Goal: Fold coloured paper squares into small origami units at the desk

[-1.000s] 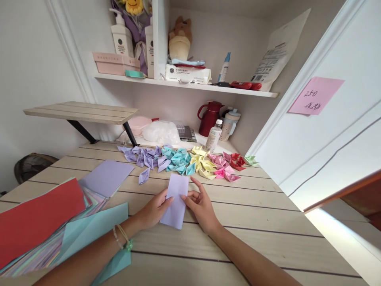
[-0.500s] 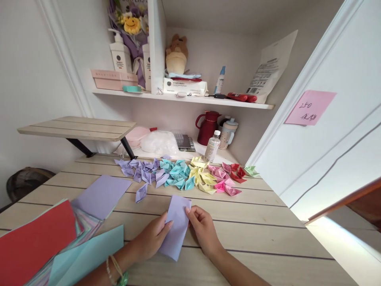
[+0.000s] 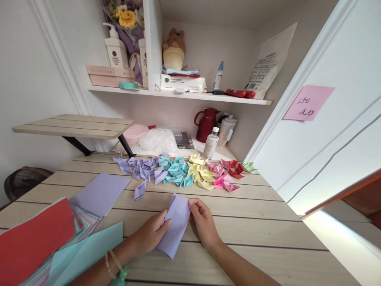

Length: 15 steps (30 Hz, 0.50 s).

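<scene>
Pinching purple paper (image 3: 177,224), hands (image 3: 152,233) (image 3: 204,223) seemingly closed.

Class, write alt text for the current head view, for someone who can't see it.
Two hands, left and right, hold a folded lilac paper over a slatted wooden table; small folded paper boats in several colours lie beyond.

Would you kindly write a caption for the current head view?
Left hand and right hand hold lilac paper near colourful paper boats on a table.
</scene>
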{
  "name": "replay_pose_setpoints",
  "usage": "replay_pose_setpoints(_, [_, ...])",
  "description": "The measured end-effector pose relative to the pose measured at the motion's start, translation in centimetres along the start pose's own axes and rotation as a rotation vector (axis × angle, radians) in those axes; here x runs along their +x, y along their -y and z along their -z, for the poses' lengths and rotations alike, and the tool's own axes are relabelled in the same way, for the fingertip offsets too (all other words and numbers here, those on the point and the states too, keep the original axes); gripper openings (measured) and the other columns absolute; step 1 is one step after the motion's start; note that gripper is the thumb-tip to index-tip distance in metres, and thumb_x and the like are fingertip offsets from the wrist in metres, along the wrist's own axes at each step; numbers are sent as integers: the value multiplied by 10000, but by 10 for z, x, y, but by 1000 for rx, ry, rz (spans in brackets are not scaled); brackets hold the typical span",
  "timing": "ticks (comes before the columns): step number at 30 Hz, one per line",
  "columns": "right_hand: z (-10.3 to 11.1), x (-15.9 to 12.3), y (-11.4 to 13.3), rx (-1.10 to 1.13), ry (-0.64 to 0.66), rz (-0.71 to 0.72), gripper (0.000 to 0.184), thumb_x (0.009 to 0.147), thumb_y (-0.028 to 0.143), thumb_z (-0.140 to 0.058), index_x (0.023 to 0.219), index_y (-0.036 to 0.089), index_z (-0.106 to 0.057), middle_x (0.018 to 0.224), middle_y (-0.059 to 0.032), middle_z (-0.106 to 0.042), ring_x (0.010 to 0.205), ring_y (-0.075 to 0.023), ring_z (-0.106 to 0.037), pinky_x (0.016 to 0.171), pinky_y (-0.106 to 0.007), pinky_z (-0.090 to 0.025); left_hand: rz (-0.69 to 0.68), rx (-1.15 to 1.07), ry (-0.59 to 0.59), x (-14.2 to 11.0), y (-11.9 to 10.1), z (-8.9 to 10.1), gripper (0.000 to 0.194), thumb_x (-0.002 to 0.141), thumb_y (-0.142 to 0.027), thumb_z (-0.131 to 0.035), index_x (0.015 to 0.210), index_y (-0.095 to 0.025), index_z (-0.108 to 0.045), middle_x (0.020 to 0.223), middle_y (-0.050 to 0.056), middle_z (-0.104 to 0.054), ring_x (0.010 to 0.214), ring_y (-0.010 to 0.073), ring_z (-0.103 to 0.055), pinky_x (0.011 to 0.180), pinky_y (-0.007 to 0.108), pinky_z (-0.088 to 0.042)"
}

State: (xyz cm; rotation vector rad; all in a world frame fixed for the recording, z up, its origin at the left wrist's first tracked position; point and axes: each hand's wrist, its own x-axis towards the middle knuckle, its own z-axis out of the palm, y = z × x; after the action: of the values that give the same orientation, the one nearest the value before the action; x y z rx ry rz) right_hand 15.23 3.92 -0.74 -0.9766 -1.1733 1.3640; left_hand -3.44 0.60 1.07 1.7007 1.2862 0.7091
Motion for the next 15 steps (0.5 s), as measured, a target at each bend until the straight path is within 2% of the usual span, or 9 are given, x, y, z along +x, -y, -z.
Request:
replay_pose_setpoints(4, [0,1,1,21,19,-14,364,795,534,-559,704,182,-537,608,22,-474,570,-116,-422,546,-234,-348,5,0,22,1,1,0,374,851,-504,-418,938,-168,-557,826,34,-591,762,181,-477,743,282,-401])
replay_pose_setpoints(10, [0,1,-1,13,-35,-2,450,809,564,-519,583,180,-464,532,28,-445,522,-109,-397,515,-238,-319,-26,-26,60,2,-1,1,369,855,-489,-422,987,-171,-552,863,41,-600,797,184,-488,779,279,-399])
replay_pose_setpoints(15, [0,0,1,17,-14,8,433,809,569,-515,621,181,-484,564,24,-463,546,-115,-416,538,-239,-342,-43,-81,40,3,-2,2,360,849,-483,-443,1006,-179,-556,855,43,-601,838,202,-497,799,291,-398])
